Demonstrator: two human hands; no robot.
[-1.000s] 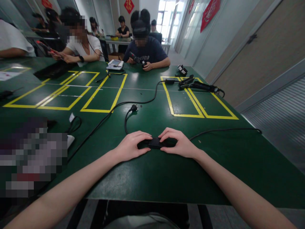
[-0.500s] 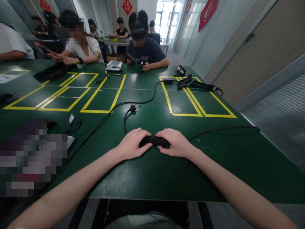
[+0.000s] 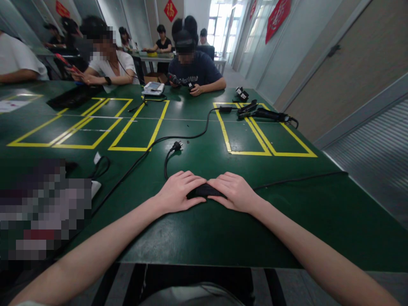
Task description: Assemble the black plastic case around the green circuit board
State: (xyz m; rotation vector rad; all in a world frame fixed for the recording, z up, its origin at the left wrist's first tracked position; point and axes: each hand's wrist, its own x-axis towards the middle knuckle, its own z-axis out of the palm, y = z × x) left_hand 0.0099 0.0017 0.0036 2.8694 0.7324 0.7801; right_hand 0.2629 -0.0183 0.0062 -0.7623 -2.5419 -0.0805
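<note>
- The left hand is clamped on one end of a black power adapter, fingers over its far side and thumb along the near side
- The right hand is clamped on the other end in a mirrored grip, the fingertips of both hands nearly meeting over the middle
- The adapter sits centrally near the front of the green table, mostly covered by the hands (whether it rests on the surface or is slightly lifted, I cannot tell)
- Just beyond the left hand lies a black power plug, its short lead curving back behind that hand
- From behind the right hand a thin black cord runs to the table's right side
- A longer black cable crosses the table to a small in-line box, near a black long-handled device lying over yellow tape
- Farther off, a white device with a screen lies near a co-worker in a dark T-shirt, who has a hand on a small black object
- To the left, a co-worker in a white top holds something red
</note>
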